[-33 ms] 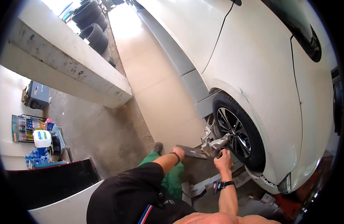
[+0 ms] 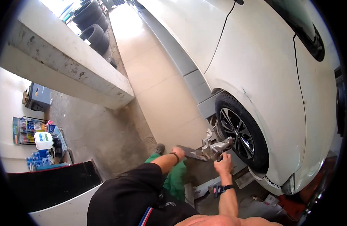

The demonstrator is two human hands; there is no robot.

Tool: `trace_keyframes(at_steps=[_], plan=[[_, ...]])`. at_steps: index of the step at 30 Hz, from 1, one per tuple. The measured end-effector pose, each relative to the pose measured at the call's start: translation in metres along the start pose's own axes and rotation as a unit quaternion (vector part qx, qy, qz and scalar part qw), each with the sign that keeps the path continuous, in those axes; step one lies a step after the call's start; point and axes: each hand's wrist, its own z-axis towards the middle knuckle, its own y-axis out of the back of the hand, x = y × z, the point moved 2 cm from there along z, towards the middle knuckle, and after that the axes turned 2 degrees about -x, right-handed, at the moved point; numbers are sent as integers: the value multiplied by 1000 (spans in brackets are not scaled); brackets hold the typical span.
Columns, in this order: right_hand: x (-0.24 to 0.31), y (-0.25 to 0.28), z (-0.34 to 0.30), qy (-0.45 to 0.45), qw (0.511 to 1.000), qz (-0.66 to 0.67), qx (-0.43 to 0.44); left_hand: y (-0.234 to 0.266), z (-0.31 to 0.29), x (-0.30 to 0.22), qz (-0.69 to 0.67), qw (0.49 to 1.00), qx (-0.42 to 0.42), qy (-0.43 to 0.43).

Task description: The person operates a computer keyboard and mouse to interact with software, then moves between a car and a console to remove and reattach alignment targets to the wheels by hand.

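A silver metal clamp point(image 2: 222, 145) sits against the outer face of a car wheel point(image 2: 239, 132) with a black tyre and dark spokes. From the clamp's left side a flat grey plate point(image 2: 188, 151) sticks out. My left hand point(image 2: 178, 152) is closed at the plate's outer end, its fingers partly hidden. Below the clamp, my right hand point(image 2: 223, 164) wraps round a small black handle point(image 2: 220, 158), most of it covered by the fingers.
The white car body point(image 2: 256, 67) fills the right side. A white beam point(image 2: 72, 64) slants across the upper left, with tyres point(image 2: 95, 37) stacked beyond it. Bottles point(image 2: 37, 159) and a white jug point(image 2: 43, 141) stand at far left. A black panel point(image 2: 53, 184) lies lower left.
Both hands have shifted very slightly leftward, still at the plate and the handle. The clamp stays against the wheel.
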Motion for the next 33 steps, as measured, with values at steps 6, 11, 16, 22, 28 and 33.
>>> trace_keyframes(at_steps=[6,11,16,22,28,33], plan=[[45,-32,-71,-24,994,95,-57,-42,-32,86,86,994,-17,-64],[103,-11,-143,-64,987,124,-85,-45,-85,157,-61,986,51,-144],[172,4,-260,-110,966,132,-194,-38,-126,223,-484,827,283,-40],[238,36,-386,-134,916,125,-358,-58,-158,223,-621,730,279,-60],[257,57,-496,-256,856,144,-425,-44,-179,167,-530,763,362,-86],[266,5,-636,-370,821,165,-403,-139,-244,148,-342,879,322,-78]])
